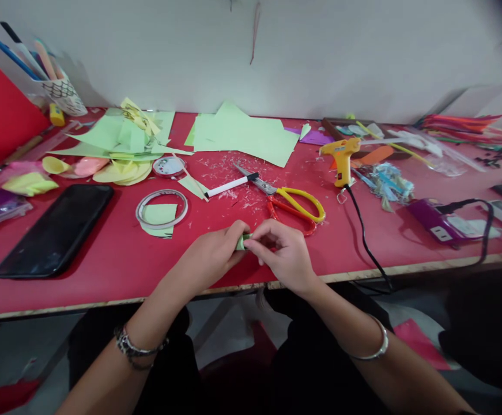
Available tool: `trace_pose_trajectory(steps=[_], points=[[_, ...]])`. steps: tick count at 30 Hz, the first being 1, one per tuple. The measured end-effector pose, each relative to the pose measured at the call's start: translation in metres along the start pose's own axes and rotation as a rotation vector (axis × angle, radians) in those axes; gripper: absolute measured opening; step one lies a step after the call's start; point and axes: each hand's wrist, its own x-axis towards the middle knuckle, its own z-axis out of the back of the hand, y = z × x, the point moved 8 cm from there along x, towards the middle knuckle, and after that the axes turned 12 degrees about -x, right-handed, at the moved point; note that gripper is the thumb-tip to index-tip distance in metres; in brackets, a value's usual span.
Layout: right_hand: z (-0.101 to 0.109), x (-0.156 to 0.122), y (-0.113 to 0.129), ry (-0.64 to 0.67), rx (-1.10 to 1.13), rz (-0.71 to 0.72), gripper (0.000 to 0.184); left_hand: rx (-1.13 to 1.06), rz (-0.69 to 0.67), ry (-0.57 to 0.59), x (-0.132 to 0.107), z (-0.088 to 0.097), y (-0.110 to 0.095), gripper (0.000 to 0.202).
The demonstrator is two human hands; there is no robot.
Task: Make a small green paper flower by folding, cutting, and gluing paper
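A small piece of light green paper point(241, 242) is pinched between my two hands, just above the table's front edge. My left hand point(214, 253) grips it from the left, and the fingers cover much of it. From the right, the thumb and forefinger of my right hand point(283, 251) close on its other end. Scissors point(294, 204) with one yellow and one red handle lie behind my right hand, blades apart. A white pen point(231, 185) with black ends rests against the blades. To the left, a tape roll point(162, 209) lies around a green paper scrap point(159, 215).
A black phone point(56, 230) lies at left, near cut paper petals point(123, 172). Green sheets point(242, 135) lie along the wall. A yellow glue gun point(341, 161) trails its cord over the front edge. A purple power box point(443, 222) sits at right; a pen cup point(64, 95) stands far left.
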Motion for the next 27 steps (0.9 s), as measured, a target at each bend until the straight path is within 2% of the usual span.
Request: trace_pose_trajectory(steps=[7, 17, 27], points=[[0.000, 0.002, 0.002, 0.048, 0.021, 0.039, 0.008, 0.024, -0.008, 0.003, -0.002, 0.005, 0.004, 0.012], [0.006, 0.000, 0.018, 0.127, -0.331, 0.359, 0.011, 0.267, -0.054, 0.045, 0.001, 0.007, -0.005, 0.010], [0.001, -0.006, 0.017, 0.172, -0.436, 0.458, 0.011, 0.268, -0.051, 0.079, 0.000, 0.003, -0.001, 0.007]])
